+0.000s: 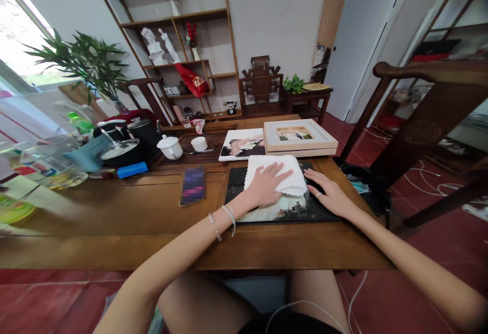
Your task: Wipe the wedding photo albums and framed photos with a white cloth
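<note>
My left hand (266,185) lies flat, fingers spread, on a folded white cloth (280,171). The cloth rests on a dark glossy photo print (320,211) lying flat on the wooden table (114,212). My right hand (328,191) lies flat on the print just right of the cloth, fingers stretched out, a ring on one finger. Neither hand grips anything. Beyond the cloth sit another photo print (244,143) and a pale wooden picture frame (299,138).
A phone (193,185) lies left of the print. Further left are a white teapot (170,147), a cup (199,144), black pots (124,151), a blue sponge (131,170) and plastic clutter. A dark wooden chair (430,125) stands at right; shelves stand behind.
</note>
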Action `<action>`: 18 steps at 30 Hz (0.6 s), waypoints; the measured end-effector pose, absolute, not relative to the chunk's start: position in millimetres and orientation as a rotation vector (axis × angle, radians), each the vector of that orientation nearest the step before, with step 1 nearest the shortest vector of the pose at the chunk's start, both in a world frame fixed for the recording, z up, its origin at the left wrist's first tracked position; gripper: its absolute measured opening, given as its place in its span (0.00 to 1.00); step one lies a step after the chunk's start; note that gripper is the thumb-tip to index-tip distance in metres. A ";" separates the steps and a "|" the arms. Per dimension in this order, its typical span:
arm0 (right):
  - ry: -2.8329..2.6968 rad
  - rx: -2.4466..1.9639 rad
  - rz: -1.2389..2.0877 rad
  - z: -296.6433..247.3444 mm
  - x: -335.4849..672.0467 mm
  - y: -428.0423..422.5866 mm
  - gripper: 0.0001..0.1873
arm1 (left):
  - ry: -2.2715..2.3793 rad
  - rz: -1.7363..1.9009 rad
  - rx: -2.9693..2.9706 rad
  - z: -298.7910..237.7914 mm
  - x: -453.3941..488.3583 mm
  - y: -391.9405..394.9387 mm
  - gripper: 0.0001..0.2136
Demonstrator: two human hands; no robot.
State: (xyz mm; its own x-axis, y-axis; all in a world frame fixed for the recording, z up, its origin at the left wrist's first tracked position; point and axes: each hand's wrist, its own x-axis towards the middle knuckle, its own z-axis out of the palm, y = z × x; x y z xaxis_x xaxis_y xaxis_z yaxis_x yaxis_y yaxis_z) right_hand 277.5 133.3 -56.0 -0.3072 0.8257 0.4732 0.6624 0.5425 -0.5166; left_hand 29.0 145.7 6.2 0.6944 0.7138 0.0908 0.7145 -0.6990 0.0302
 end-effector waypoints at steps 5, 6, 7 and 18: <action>-2.071 -1.176 0.301 -57.6 280.0 134.5 0.22 | -1.179 -0.165 -2.921 4.5 30.3 71.0 0.38; -2.070 -1.172 0.305 -57.9 280.4 134.7 0.22 | -1.174 -0.163 -2.919 4.4 30.4 55.7 0.39; -2.067 -1.169 0.309 -58.2 280.6 134.8 0.22 | -1.156 -0.155 -2.920 4.4 30.3 42.0 0.41; -2.068 -1.210 0.299 -55.7 278.9 133.0 0.21 | -1.224 -0.112 -2.965 9.4 21.1 74.0 0.38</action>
State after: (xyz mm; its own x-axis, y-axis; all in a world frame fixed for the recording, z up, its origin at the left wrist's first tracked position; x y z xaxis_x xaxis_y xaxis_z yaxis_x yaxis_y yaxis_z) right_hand 278.9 133.0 -55.7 -0.3085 0.8321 0.4609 0.6672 0.5347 -0.5186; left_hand 21.1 74.0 9.4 0.7070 0.7062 0.0384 0.7015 -0.7071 0.0894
